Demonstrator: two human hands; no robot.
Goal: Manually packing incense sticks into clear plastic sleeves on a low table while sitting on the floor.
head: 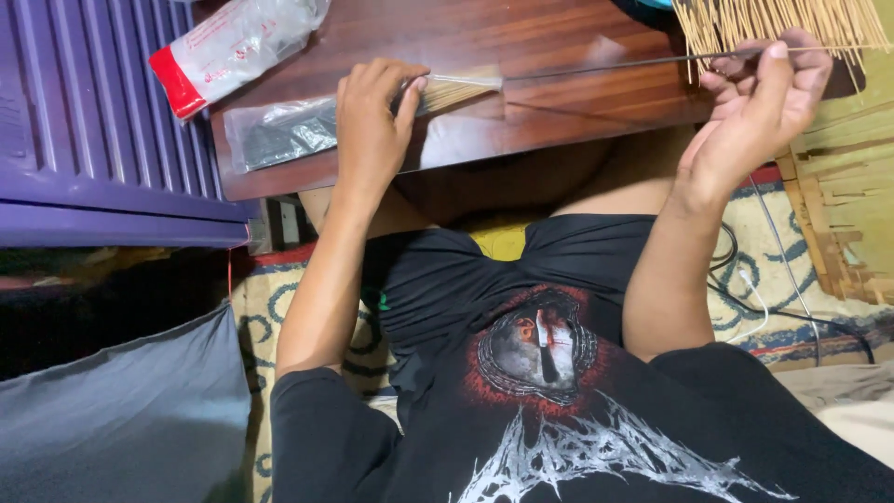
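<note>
My left hand [371, 121] presses down on a clear plastic sleeve [279, 135] holding a bundle of thin sticks with pale ends [461, 90], lying on a low dark wooden table [521, 121]. My right hand [764, 102] pinches one thin dark stick [605, 67] between thumb and fingers; the stick runs left towards the sleeve's open end. A loose heap of pale bamboo sticks [773, 23] lies just above my right hand at the table's far right.
A clear packet with a red end [233, 47] lies at the table's left corner. A purple slatted panel [84, 112] stands to the left. A woven bamboo piece [847, 214] is at the right, cables [773, 289] trail over a patterned mat, and a grey cushion [121, 419] lies lower left.
</note>
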